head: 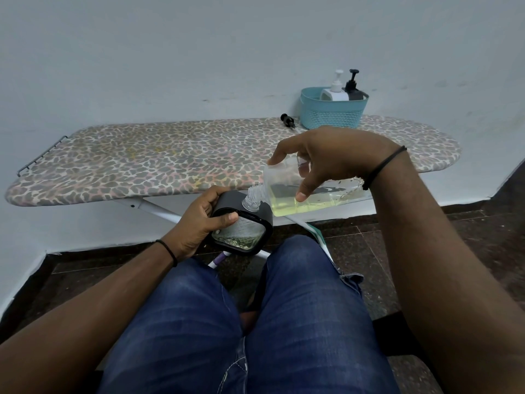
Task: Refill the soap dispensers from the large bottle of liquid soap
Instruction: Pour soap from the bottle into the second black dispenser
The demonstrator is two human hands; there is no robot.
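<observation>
My right hand [332, 157] grips a large clear bottle [312, 194] of yellow liquid soap, tipped almost flat with its ribbed neck pointing down and left. The neck meets the top of a black square dispenser [244, 226], which my left hand [199, 220] holds above my knees, tilted toward me. A little yellowish liquid shows through the dispenser's clear patterned face. A black pump head [287, 120] lies loose on the ironing board.
A leopard-print ironing board [170, 157] stands against the white wall. At its back right is a teal basket [332, 112] holding a white pump dispenser [335, 89] and a black pump dispenser [353, 86]. My jeans-clad legs fill the foreground over a dark tiled floor.
</observation>
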